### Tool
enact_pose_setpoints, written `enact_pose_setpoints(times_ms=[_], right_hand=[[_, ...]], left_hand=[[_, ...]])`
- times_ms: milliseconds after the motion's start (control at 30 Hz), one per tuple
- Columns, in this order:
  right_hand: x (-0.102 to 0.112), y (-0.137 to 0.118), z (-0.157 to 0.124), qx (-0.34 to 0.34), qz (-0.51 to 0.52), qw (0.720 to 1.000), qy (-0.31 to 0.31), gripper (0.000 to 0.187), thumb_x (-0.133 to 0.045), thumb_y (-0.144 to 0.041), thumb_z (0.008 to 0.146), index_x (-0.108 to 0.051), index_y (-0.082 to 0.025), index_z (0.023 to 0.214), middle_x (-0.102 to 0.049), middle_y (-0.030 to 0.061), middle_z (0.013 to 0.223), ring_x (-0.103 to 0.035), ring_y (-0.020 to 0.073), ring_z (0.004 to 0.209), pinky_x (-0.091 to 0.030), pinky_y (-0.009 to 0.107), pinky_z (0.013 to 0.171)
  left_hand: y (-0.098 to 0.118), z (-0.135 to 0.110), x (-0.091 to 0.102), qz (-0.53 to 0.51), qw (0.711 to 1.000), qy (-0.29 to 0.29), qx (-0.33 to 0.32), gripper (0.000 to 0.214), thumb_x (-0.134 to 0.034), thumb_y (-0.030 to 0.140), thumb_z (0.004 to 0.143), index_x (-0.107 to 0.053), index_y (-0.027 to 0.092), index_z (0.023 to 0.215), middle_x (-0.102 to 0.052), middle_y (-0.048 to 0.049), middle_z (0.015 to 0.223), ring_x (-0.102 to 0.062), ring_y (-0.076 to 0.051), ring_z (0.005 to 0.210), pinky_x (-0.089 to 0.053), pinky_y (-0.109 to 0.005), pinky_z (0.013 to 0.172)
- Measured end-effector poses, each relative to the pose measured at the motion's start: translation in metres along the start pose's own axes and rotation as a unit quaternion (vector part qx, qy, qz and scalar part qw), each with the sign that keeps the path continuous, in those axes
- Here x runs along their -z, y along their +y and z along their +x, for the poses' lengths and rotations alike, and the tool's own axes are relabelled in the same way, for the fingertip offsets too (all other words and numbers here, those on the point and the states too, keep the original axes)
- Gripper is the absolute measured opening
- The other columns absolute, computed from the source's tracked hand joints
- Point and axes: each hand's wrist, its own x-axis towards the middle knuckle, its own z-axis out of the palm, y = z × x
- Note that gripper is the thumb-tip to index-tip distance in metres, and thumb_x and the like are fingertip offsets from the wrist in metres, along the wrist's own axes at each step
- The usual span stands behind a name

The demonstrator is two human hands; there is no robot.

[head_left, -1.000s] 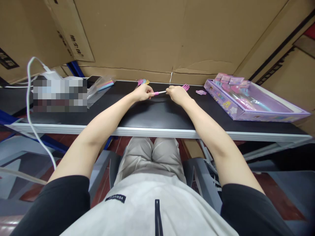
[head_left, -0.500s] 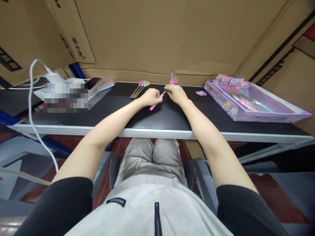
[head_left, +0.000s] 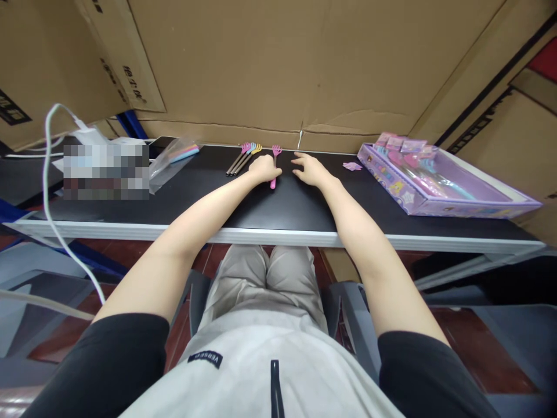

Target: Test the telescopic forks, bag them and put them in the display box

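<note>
My left hand (head_left: 264,169) is closed around a pink back scratcher (head_left: 276,150). Its claw-shaped head points to the back of the table, and the pink handle end sticks out below my thumb; my fingers cover the middle. My right hand (head_left: 312,169) holds nothing, its fingers spread just above or on the black tabletop, a short way right of the scratcher. Left of my left hand, several back scratchers (head_left: 245,158) with pink, blue and yellow heads and dark shafts lie side by side.
A purple display box (head_left: 413,200) with packaged pieces stands on the right. A small purple paper piece (head_left: 352,166) lies beside it. On the left are a clear plastic bag (head_left: 167,168) with coloured tubes and a white cable (head_left: 49,191). Cardboard (head_left: 261,69) rises behind the table.
My right hand has let go of the pink scratcher and opened. In my left hand the scratcher has turned more upright in view, its head moving left, and its metal shaft no longer shows.
</note>
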Motion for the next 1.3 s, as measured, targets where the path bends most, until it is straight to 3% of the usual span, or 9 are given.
enact_pose_setpoints(times_ms=[100, 267, 433, 633, 800, 933, 1067, 1200, 1300], right_hand=[[-0.004, 0.002, 0.003, -0.002, -0.009, 1.0, -0.014, 0.054, -0.065, -0.014, 0.103, -0.069, -0.007, 0.156, -0.049, 0.0209, 0.176, -0.05, 0.0329, 0.164, -0.039, 0.048, 0.138], [-0.007, 0.006, 0.007, -0.003, -0.021, 1.0, -0.02, 0.053, -0.064, -0.017, 0.104, -0.07, -0.011, 0.156, -0.055, 0.0183, 0.172, -0.053, 0.0325, 0.162, -0.042, 0.048, 0.136], [-0.001, 0.002, 0.003, -0.041, -0.019, 0.998, -0.051, 0.059, -0.062, -0.018, 0.108, -0.059, -0.002, 0.164, -0.054, 0.023, 0.171, -0.052, 0.0304, 0.163, -0.037, 0.041, 0.139], [0.005, 0.011, -0.001, -0.083, 0.006, 0.996, -0.043, 0.064, -0.063, -0.024, 0.109, -0.053, -0.008, 0.17, -0.05, 0.0199, 0.175, -0.049, 0.0318, 0.165, -0.035, 0.047, 0.14], [0.01, 0.01, -0.003, -0.153, -0.021, 0.986, -0.067, 0.065, -0.049, -0.018, 0.113, -0.042, 0.002, 0.174, -0.037, 0.0234, 0.181, -0.036, 0.0298, 0.172, -0.028, 0.04, 0.142], [0.01, 0.008, -0.005, -0.19, -0.029, 0.976, -0.099, 0.064, -0.042, -0.024, 0.117, -0.038, -0.001, 0.177, -0.028, 0.023, 0.184, -0.027, 0.0327, 0.175, -0.027, 0.047, 0.142], [0.007, 0.015, -0.004, -0.185, -0.03, 0.975, -0.119, 0.066, -0.043, -0.033, 0.119, -0.038, -0.003, 0.177, -0.029, 0.0225, 0.184, -0.029, 0.0319, 0.174, -0.025, 0.043, 0.142], [0.006, 0.023, -0.002, -0.168, -0.03, 0.979, -0.109, 0.064, -0.05, -0.037, 0.118, -0.047, -0.008, 0.175, -0.038, 0.0198, 0.182, -0.04, 0.0293, 0.17, -0.03, 0.037, 0.139], [0.007, 0.021, -0.002, -0.167, -0.034, 0.979, -0.114, 0.064, -0.049, -0.034, 0.118, -0.045, -0.004, 0.175, -0.037, 0.0214, 0.182, -0.041, 0.03, 0.17, -0.03, 0.037, 0.139]], left_hand=[[0.005, -0.005, -0.002, 0.089, 0.994, 0.026, 0.066, 0.012, -0.077, 0.026, 0.089, -0.077, 0.014, 0.088, -0.07, -0.0147, 0.074, -0.078, -0.043, 0.106, -0.058, -0.043, 0.092], [0.007, -0.008, 0.002, 0.098, 0.993, 0.02, 0.058, 0.015, -0.076, 0.031, 0.089, -0.077, 0.016, 0.092, -0.074, -0.0158, 0.082, -0.077, -0.041, 0.108, -0.059, -0.042, 0.093], [-0.001, -0.014, 0.021, 0.113, 0.99, 0.064, 0.055, 0.024, -0.067, 0.034, 0.095, -0.082, 0.016, 0.102, -0.08, -0.0195, 0.108, -0.072, -0.04, 0.122, -0.055, -0.045, 0.107], [-0.029, -0.021, 0.054, 0.11, 0.976, 0.145, 0.119, 0.044, -0.052, 0.03, 0.1, -0.08, 0.015, 0.13, -0.079, -0.0201, 0.136, -0.067, -0.038, 0.134, -0.051, -0.042, 0.117], [-0.061, -0.017, 0.065, 0.096, 0.962, 0.187, 0.177, 0.058, -0.047, 0.022, 0.095, -0.077, 0.012, 0.144, -0.076, -0.0191, 0.147, -0.066, -0.037, 0.142, -0.048, -0.041, 0.125], [-0.081, -0.017, 0.061, 0.096, 0.961, 0.143, 0.215, 0.067, -0.049, 0.023, 0.094, -0.068, 0.008, 0.157, -0.063, -0.0215, 0.165, -0.057, -0.037, 0.155, -0.041, -0.044, 0.133], [-0.092, -0.019, 0.056, 0.099, 0.964, 0.051, 0.243, 0.071, -0.049, 0.029, 0.101, -0.055, 0.007, 0.168, -0.05, -0.021, 0.177, -0.042, -0.038, 0.167, -0.021, -0.058, 0.142], [-0.099, -0.014, 0.055, 0.088, 0.962, 0.056, 0.251, 0.082, -0.061, 0.033, 0.09, -0.055, 0.011, 0.169, -0.049, -0.02, 0.178, -0.04, -0.039, 0.169, -0.018, -0.058, 0.144], [-0.103, -0.011, 0.054, 0.087, 0.963, 0.065, 0.245, 0.088, -0.066, 0.033, 0.082, -0.058, 0.011, 0.167, -0.052, -0.022, 0.175, -0.042, -0.041, 0.168, -0.019, -0.06, 0.144]])
